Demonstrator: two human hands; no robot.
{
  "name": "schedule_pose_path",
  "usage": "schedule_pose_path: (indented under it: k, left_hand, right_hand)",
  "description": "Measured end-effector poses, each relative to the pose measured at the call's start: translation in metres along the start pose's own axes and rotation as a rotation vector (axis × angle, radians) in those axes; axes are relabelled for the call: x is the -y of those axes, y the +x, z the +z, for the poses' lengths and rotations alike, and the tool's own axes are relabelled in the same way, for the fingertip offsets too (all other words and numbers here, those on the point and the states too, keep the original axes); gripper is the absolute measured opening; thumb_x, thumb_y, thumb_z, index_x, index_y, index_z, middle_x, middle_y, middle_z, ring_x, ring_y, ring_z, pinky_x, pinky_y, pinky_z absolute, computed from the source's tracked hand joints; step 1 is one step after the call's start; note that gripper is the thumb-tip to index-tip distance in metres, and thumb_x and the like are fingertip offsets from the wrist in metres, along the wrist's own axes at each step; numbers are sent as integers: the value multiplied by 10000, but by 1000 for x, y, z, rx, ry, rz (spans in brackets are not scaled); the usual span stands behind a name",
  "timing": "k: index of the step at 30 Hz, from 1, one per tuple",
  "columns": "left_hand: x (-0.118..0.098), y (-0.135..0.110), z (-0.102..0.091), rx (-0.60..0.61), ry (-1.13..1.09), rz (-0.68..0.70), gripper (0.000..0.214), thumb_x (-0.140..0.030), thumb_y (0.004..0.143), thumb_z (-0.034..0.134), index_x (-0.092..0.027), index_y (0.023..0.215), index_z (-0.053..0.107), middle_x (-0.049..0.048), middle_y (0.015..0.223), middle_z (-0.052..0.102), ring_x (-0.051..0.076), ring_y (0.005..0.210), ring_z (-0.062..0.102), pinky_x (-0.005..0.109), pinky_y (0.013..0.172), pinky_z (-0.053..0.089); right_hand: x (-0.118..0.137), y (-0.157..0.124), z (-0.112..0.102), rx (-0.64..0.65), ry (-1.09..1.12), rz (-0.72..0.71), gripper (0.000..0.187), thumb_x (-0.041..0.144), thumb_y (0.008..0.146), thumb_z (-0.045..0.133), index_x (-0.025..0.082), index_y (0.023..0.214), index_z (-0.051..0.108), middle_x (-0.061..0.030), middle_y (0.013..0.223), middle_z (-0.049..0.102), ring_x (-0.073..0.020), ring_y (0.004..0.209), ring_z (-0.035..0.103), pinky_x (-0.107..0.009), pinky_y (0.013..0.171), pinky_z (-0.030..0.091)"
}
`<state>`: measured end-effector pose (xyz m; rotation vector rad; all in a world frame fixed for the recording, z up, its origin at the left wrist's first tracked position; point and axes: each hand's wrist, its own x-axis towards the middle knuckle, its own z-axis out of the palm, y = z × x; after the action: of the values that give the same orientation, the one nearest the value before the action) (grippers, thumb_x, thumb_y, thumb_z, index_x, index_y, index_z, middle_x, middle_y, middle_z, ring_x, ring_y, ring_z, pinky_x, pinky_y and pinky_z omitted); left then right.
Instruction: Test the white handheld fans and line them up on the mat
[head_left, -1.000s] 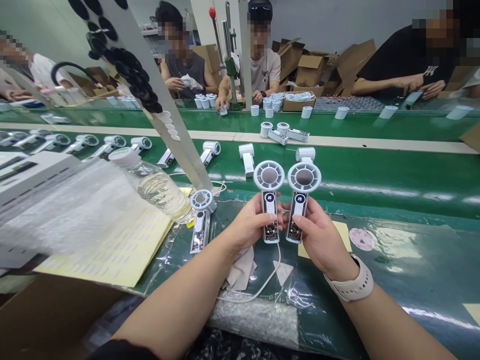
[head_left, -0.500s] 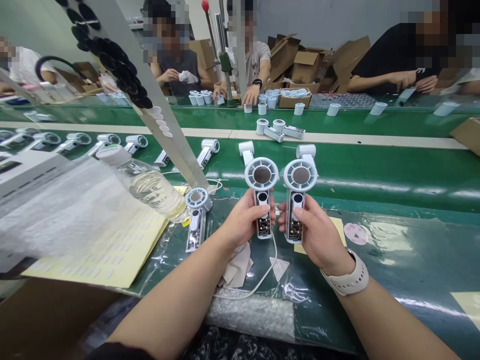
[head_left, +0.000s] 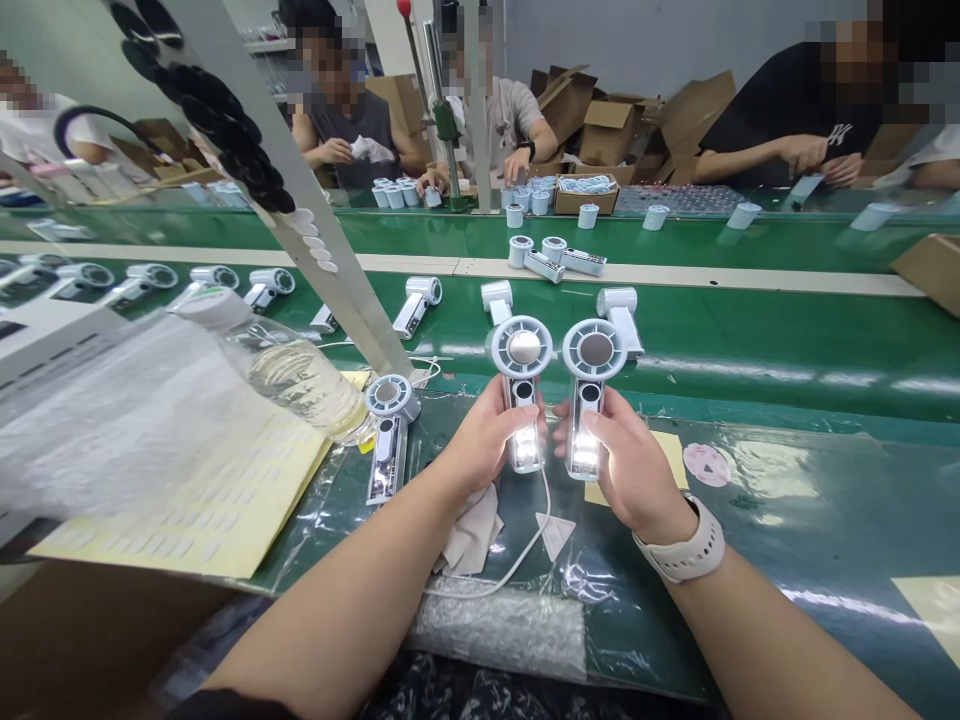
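Observation:
My left hand [head_left: 480, 445] grips the handle of a white hand-held fan [head_left: 522, 352], held upright over the green bench. My right hand [head_left: 626, 465] grips a second identical fan [head_left: 594, 355] beside it. Both handles glow with a bright white light in their lower part. A pale watch band [head_left: 686, 552] sits on my right wrist. A third fan [head_left: 386, 430] lies flat on the bench to the left, and a white cable [head_left: 517, 560] trails below the left fan.
A clear bottle [head_left: 289, 365] lies on bubble wrap over a yellow label sheet [head_left: 202, 510]. A slanted white rail [head_left: 300, 200] crosses the left. More fans [head_left: 416, 300] lie on the green conveyor [head_left: 750, 340]. Three people sit across it among cardboard boxes [head_left: 611, 130].
The small displays on both fan handles went dark, then bright white lights came on lower in the handles. My hands and both fans shifted slightly left.

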<state>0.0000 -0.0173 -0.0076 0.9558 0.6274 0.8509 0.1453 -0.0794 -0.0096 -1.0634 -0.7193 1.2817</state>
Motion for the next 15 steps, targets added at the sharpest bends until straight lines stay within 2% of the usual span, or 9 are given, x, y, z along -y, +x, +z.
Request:
schedule_pose_path:
  k: [6, 10, 12, 15]
  left_hand:
    - [1, 1, -1, -33, 48, 14, 284, -286, 715, 718, -208, 923, 539, 4, 717, 625, 187, 667, 582, 347, 653, 442]
    - [0, 1, 2, -161, 117, 22, 422, -335, 697, 779, -209, 989, 502, 10, 738, 656, 194, 640, 627, 351, 642, 473]
    - [0, 0, 3, -217, 119, 44, 525, -402, 686, 807, -226, 1036, 458, 3, 783, 665, 178, 583, 624, 340, 591, 483]
    - [0, -1, 2, -183, 66, 14, 507, -552, 757, 706, -244, 1030, 411, 8, 800, 676, 181, 514, 622, 325, 490, 480]
  right_hand:
    - [3, -1, 1, -3, 11, 7, 237, 352, 801, 682, 244, 994, 597, -36, 933, 661, -190, 734, 617, -370, 628, 533]
    - [3, 2, -2, -12, 63, 14, 191, 355, 809, 687, 242, 921, 581, -13, 836, 673, -162, 625, 593, -311, 517, 482]
    - [4, 3, -4, 49, 134, 39, 214, 432, 839, 667, 241, 874, 578, -13, 799, 687, -154, 563, 579, -301, 480, 456]
    - [7, 5, -6, 170, 186, 118, 394, 594, 896, 562, 214, 833, 642, -51, 783, 706, -158, 552, 591, -345, 561, 521]
